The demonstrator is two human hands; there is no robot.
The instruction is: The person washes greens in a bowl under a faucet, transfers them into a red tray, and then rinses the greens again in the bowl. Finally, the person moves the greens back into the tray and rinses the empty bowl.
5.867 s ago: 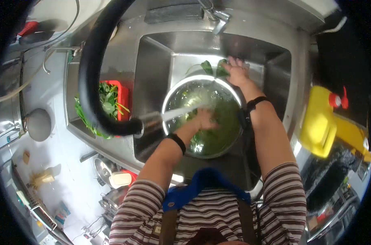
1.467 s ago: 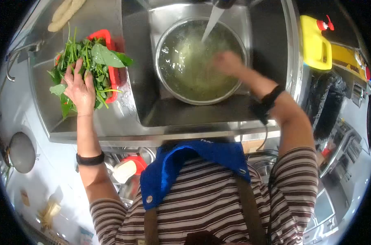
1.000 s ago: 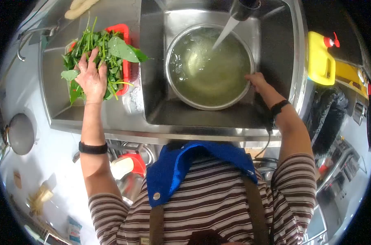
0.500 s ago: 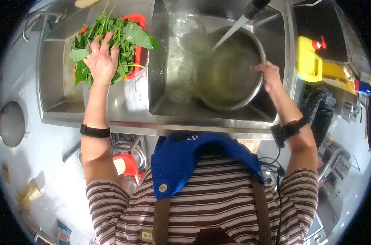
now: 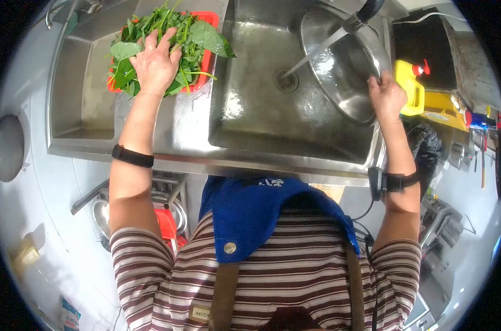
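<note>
My left hand (image 5: 155,65) lies with its fingers spread on a heap of wet leafy greens (image 5: 130,51). The greens fill a red plastic basket (image 5: 211,52) on the metal ledge left of the deep basin. My right hand (image 5: 386,95) is closed around the rim of a large steel basin (image 5: 347,71), tilted up against the right side of the sink (image 5: 261,121). From the black-headed tap (image 5: 363,14) a stream of water (image 5: 316,51) runs down to the drain (image 5: 287,81). The inside of the tilted basin shows no greens.
A yellow bottle with a red pump (image 5: 409,88) stands to the right of the sink. On the left is a shallower sink compartment (image 5: 90,105) with its own tap. A black bag (image 5: 424,146) hangs or lies below the bottle. A round dark pan (image 5: 8,148) is at far left.
My right hand has raised and tipped the steel basin to the right. Its water is out and the drain now shows. My left hand stays on the greens.
</note>
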